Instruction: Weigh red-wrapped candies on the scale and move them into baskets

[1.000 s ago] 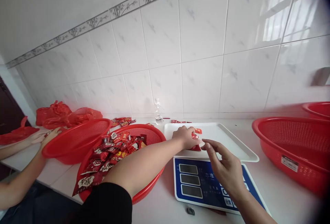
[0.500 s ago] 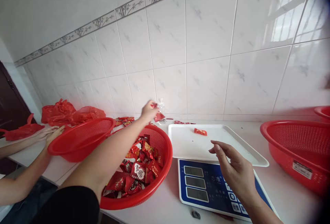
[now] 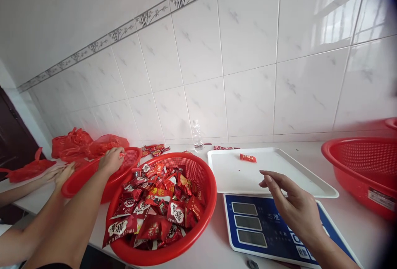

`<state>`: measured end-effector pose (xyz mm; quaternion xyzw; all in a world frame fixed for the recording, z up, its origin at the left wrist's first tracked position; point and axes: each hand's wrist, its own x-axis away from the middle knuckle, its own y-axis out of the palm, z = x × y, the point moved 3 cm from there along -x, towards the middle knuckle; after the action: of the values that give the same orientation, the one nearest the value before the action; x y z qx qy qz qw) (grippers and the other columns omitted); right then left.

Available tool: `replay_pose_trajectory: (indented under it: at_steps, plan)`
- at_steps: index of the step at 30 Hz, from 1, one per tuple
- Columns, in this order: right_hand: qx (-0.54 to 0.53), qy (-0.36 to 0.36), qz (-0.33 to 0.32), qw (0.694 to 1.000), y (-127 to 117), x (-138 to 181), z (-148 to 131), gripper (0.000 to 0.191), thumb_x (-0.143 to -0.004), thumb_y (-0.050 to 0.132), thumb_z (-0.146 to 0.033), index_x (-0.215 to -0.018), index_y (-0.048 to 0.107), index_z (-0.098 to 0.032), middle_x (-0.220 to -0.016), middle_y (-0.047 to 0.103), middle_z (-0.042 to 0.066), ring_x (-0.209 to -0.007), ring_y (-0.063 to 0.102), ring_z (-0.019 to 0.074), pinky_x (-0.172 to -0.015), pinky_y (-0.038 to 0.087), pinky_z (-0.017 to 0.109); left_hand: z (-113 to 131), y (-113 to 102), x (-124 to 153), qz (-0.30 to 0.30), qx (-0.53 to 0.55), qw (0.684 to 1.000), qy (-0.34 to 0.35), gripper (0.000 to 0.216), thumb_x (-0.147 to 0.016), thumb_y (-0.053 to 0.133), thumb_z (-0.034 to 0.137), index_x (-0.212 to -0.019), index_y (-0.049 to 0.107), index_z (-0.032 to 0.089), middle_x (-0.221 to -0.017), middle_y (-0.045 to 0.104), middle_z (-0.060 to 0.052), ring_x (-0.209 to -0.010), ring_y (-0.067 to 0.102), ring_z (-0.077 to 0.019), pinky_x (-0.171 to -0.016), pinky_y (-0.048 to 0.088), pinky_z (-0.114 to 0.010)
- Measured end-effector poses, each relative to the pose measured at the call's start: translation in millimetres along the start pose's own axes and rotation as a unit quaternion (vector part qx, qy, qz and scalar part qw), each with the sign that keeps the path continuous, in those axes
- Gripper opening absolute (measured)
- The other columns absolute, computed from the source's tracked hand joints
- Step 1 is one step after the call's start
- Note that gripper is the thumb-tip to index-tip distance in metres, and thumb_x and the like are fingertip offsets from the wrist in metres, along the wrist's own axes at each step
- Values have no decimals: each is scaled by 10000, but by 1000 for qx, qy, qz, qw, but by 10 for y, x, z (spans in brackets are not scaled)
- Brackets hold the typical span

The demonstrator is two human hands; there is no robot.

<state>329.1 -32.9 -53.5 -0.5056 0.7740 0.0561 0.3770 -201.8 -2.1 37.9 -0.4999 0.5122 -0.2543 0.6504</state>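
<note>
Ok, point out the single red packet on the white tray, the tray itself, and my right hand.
Red packet (image 3: 248, 158): head view, middle of its wrapper.
White tray (image 3: 228, 178): head view, bare surface toward its left side.
Right hand (image 3: 297, 207): head view, middle of the hand.

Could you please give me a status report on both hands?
Left hand over leftmost red basket, red wrapper peeking out. Right hand above scale, nothing visible held. One red packet on white tray. Co-worker's hand beside leftmost basket.

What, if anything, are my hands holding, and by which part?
Your left hand apparently holds a small red wrapped packet, only an edge showing; the gripped part is hidden. Your right hand holds nothing visible.
</note>
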Motion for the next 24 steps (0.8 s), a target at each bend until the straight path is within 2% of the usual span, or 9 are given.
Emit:
replay_pose_trajectory:
  at_steps: [3, 5, 7, 9, 11, 14, 19, 22, 24]
  plan:
    - [-6, -3, 1, 1000, 7, -9, 6, 390, -818, 465, -542, -904, 656, -213, -690, 692, 35, -555, 628, 156, -441, 455, 228, -71, 154, 25, -58, 19, 998, -25, 375, -841, 438, 464, -1076, 558, 197, -1234, 549, -141, -1101, 513, -329, -819, 421, -407]
    - [-13, -3, 6, 1000, -2, -15, 0, 380, -826, 464, -532, -897, 655, -212, -680, 687, 34, -562, 627, 155, -439, 449, 226, -22, 176, -8, -63, 28, 997, -34, 498, -825, 436, 547, -1118, 561, 164, -1285, 511, -175, -1139, 494, -353, -860, 408, -432]
    - [-20, -3, 12, 1000, -18, -20, -12, 376, -835, 461, -526, -888, 654, -209, -668, 681, 35, -560, 621, 154, -433, 441, 226, 135, 151, -87, -52, 39, 998, -14, 515, -834, 426, 547, -1120, 575, 146, -1279, 517, -177, -1154, 490, -341, -895, 397, -417]
    - [-27, -1, 18, 999, -38, -24, -25, 374, -845, 456, -518, -889, 654, -204, -667, 676, 37, -571, 619, 155, -440, 442, 227, 433, 107, -184, -39, 54, 997, 32, 464, -853, 418, 507, -1091, 595, 150, -1227, 557, -149, -1144, 504, -296, -932, 384, -366]
    - [-35, 1, 26, 999, -59, -28, -33, 371, -855, 452, -506, -903, 652, -197, -676, 675, 40, -598, 621, 157, -463, 452, 230, 887, 54, -242, -26, 75, 993, 91, 419, -861, 422, 471, -1077, 605, 161, -1200, 575, -122, -1144, 506, -254, -967, 363, -315]
    - [-45, 2, 43, 998, -88, -37, -28, 370, -866, 445, -492, -919, 646, -187, -683, 671, 44, -600, 608, 158, -475, 455, 238, 1824, -34, -133, -35, 146, 964, 220, 416, -860, 430, 441, -1124, 584, 159, -1233, 559, -111, -1160, 499, -230, -1001, 349, -298]
    - [-61, 0, 63, 996, -104, -59, 23, 356, -871, 453, -475, -925, 644, -180, -679, 663, 39, -618, 608, 158, -568, 483, 262, 3429, -74, 462, -180, 181, 869, 424, 424, -873, 425, 298, -1279, 480, 189, -1382, 467, -79, -1279, 405, -210, -1074, 277, -314]
    - [-73, 3, 63, 995, -104, -76, 42, 358, -871, 456, -475, -931, 643, -176, -684, 662, 39, -627, 612, 159, -577, 482, 262, 4047, -16, 731, -210, 171, 849, 454, 477, -878, 410, 252, -1352, 397, 197, -1457, 375, -60, -1334, 333, -193, -1087, 257, -302]
    - [-79, 2, 60, 995, -111, -85, 35, 365, -872, 449, -477, -926, 644, -174, -685, 662, 41, -622, 610, 160, -583, 484, 267, 4288, 46, 842, -224, 161, 845, 459, 507, -860, 418, 202, -1365, 375, 173, -1477, 334, -88, -1352, 303, -205, -1081, 269, -315]
